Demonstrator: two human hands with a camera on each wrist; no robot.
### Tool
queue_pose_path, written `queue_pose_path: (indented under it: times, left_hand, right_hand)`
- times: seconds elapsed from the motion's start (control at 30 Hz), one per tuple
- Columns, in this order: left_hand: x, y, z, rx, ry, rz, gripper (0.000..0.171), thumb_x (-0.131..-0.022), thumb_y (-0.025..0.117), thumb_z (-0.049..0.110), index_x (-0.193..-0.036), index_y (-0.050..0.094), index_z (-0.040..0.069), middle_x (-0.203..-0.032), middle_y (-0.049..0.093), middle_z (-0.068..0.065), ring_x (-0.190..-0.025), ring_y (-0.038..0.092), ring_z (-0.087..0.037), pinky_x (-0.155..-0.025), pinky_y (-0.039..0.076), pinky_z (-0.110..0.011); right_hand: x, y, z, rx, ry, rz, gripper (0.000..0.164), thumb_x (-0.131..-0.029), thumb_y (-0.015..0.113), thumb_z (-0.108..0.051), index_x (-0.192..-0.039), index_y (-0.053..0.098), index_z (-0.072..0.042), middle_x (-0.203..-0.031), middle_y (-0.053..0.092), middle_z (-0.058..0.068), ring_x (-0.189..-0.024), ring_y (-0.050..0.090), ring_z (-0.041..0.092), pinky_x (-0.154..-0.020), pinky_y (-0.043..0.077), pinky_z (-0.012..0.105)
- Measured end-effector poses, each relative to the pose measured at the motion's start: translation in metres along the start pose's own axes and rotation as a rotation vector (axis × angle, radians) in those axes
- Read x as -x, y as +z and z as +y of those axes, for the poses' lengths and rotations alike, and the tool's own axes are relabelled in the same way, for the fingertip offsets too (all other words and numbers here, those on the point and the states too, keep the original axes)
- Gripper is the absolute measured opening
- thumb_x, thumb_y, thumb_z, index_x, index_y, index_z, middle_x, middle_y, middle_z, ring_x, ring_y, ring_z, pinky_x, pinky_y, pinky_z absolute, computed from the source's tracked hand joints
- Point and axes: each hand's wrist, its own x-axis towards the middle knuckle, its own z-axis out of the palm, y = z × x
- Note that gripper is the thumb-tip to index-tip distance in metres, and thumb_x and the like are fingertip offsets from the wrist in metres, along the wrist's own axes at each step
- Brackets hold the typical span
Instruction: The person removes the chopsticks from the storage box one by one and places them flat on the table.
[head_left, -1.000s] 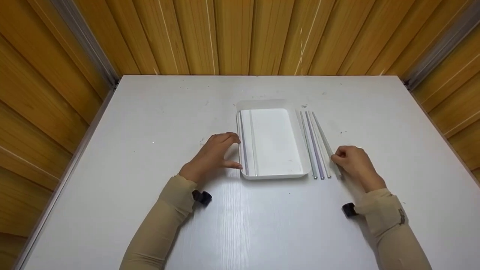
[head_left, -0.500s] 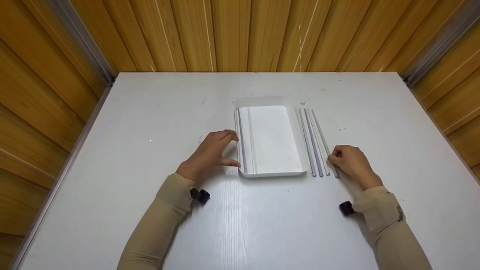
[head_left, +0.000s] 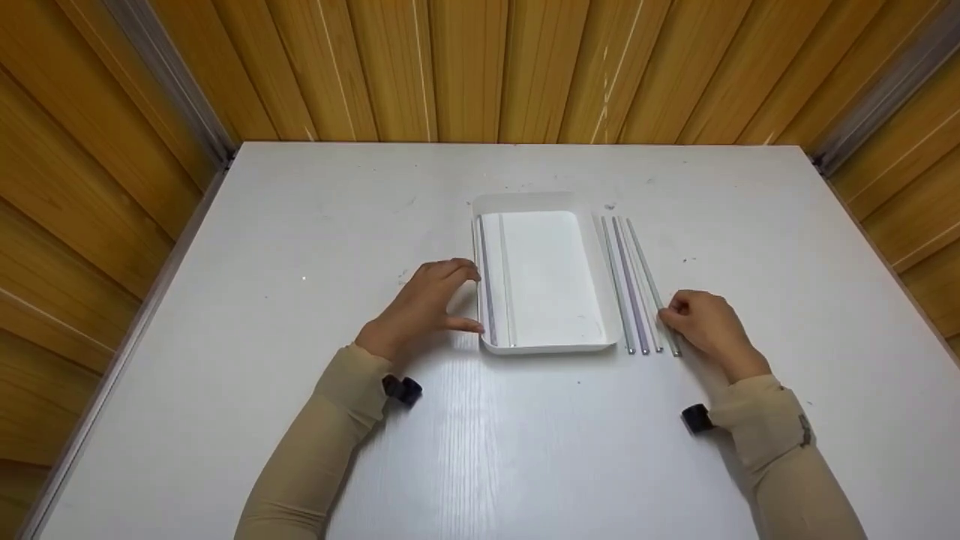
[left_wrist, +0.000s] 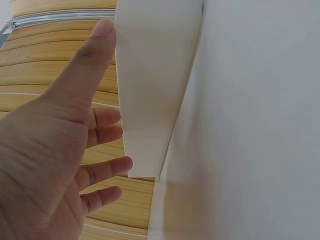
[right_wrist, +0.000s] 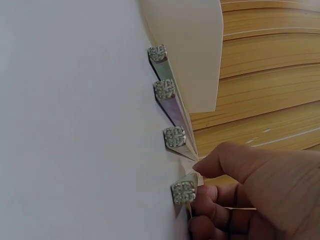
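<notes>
A white tray [head_left: 551, 277] stands in mid-table. Inside it along the left, a purple chopstick [head_left: 488, 285] and a pale one [head_left: 507, 285] lie lengthwise. My left hand [head_left: 420, 304] is at the tray's left side, thumb and fingers spread along the rim; in the left wrist view its fingertips are right at the wall [left_wrist: 155, 90]. To the tray's right lie a green chopstick [head_left: 619, 292], a purple one [head_left: 631, 292] and a white one [head_left: 646, 296]. My right hand [head_left: 705, 326] pinches the rightmost, grey-green chopstick [right_wrist: 184, 192] near its silvery patterned end.
The white tabletop [head_left: 510, 442] extends around the tray, with small specks and scuffs on it. Wood-patterned panels [head_left: 465, 67] rise behind the table and on both sides. A small black camera [head_left: 697, 419] sits at the right cuff.
The near end of the rightmost chopstick has shifted slightly left with my right fingers, closer to the white one. My left hand stays at the tray. The head view wobbles a little.
</notes>
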Motion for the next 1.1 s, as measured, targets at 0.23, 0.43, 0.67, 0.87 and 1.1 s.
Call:
queue_pose_path:
  times: [0.23, 0.43, 0.67, 0.87, 1.1]
  left_hand:
    - [-0.002, 0.0, 0.002, -0.003, 0.013, 0.016, 0.071, -0.069, 0.077, 0.053, -0.119, 0.056, 0.008, -0.134, 0.055, -0.007, -0.129, 0.05, -0.023, -0.111, 0.039, -0.042]
    - [-0.006, 0.002, 0.002, -0.004, -0.004, -0.009, 0.072, -0.069, 0.077, 0.053, -0.122, 0.056, 0.008, -0.136, 0.054, -0.008, -0.13, 0.049, -0.024, -0.113, 0.037, -0.042]
    - [-0.007, 0.004, 0.001, -0.009, 0.004, -0.012, 0.073, -0.069, 0.077, 0.053, -0.123, 0.056, 0.008, -0.136, 0.054, -0.008, -0.129, 0.05, -0.024, -0.111, 0.038, -0.043]
    - [-0.007, 0.004, 0.0, -0.01, 0.029, 0.006, 0.074, -0.068, 0.077, 0.053, -0.122, 0.056, 0.007, -0.134, 0.055, -0.009, -0.127, 0.052, -0.025, -0.108, 0.041, -0.044]
    - [-0.008, 0.004, 0.001, -0.008, 0.003, -0.016, 0.074, -0.069, 0.076, 0.053, -0.124, 0.055, 0.008, -0.136, 0.054, -0.008, -0.13, 0.049, -0.024, -0.112, 0.037, -0.042]
  right_hand:
    - [0.002, -0.009, 0.0, 0.002, 0.011, 0.024, 0.023, -0.092, 0.054, -0.024, -0.093, 0.06, -0.001, -0.075, 0.063, 0.009, -0.068, 0.053, 0.019, -0.06, 0.037, 0.026]
    - [0.006, -0.02, -0.004, -0.03, 0.031, 0.071, 0.025, -0.095, 0.052, -0.028, -0.096, 0.059, -0.004, -0.09, 0.064, 0.014, -0.08, 0.056, 0.026, -0.067, 0.039, 0.028]
    - [0.008, -0.025, -0.01, -0.06, 0.01, 0.093, 0.023, -0.094, 0.055, -0.025, -0.099, 0.059, -0.003, -0.094, 0.064, 0.015, -0.087, 0.057, 0.028, -0.07, 0.041, 0.028]
    - [0.007, -0.027, -0.018, -0.068, -0.018, 0.078, 0.023, -0.095, 0.055, -0.025, -0.1, 0.059, -0.003, -0.097, 0.065, 0.016, -0.088, 0.059, 0.029, -0.068, 0.042, 0.027]
    - [0.003, -0.029, -0.029, -0.059, -0.052, 0.075, 0.025, -0.095, 0.055, -0.025, -0.1, 0.06, -0.002, -0.098, 0.065, 0.017, -0.088, 0.058, 0.029, -0.071, 0.042, 0.03]
